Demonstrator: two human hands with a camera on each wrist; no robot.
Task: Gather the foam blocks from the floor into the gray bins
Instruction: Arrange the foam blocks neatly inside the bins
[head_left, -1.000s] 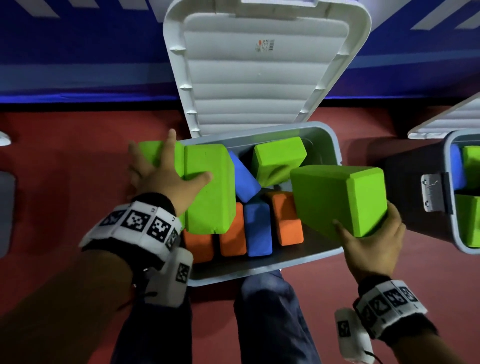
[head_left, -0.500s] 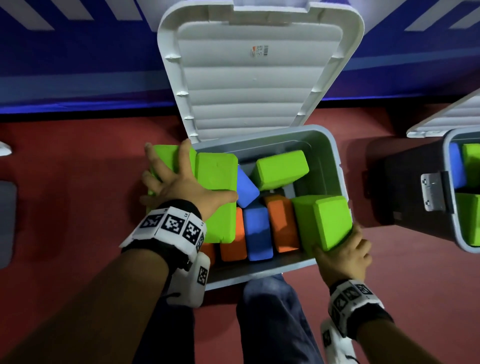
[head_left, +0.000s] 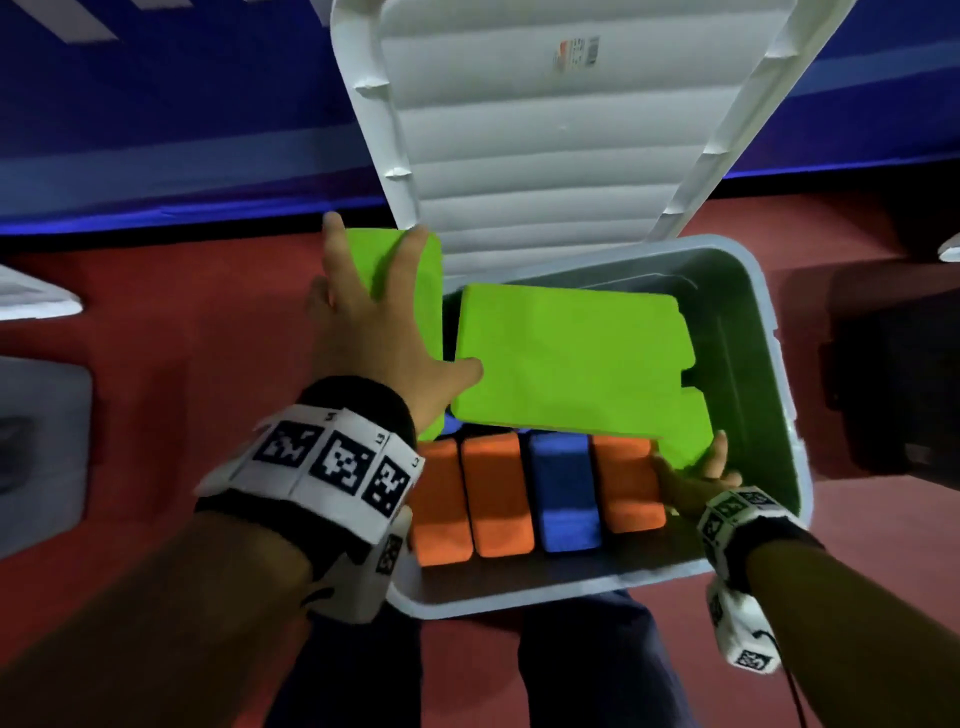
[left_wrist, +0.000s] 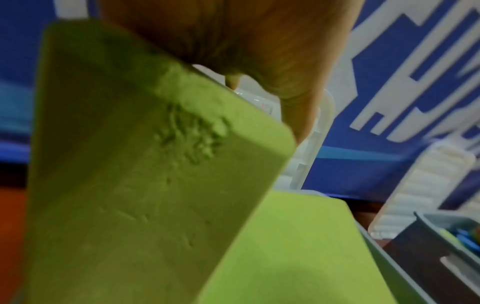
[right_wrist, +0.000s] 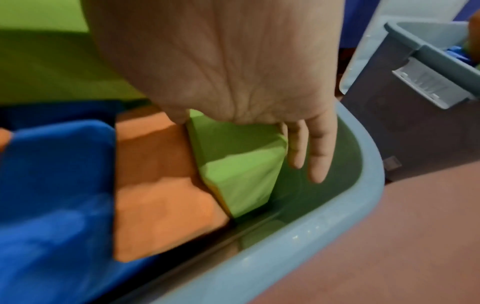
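Observation:
A gray bin stands in front of me with its white lid tipped back. My left hand grips a big green foam block over the bin's left side, fingers spread on its left face and thumb on its broad top. The left wrist view shows that block under the palm. My right hand holds a smaller green block low in the bin's right front corner. There the thumb and fingers lie on either side of this block. Orange blocks and a blue block lie in a row below.
A second gray bin holding blocks stands close on the right, dark in the head view. Red floor surrounds the bins and a blue banner wall runs behind. My legs are at the bin's near rim. A white lid edge shows far left.
My right hand has brought its green block down from above the rim into the bin's right front corner. My left hand has swung its green block further over the bin. The view has moved closer.

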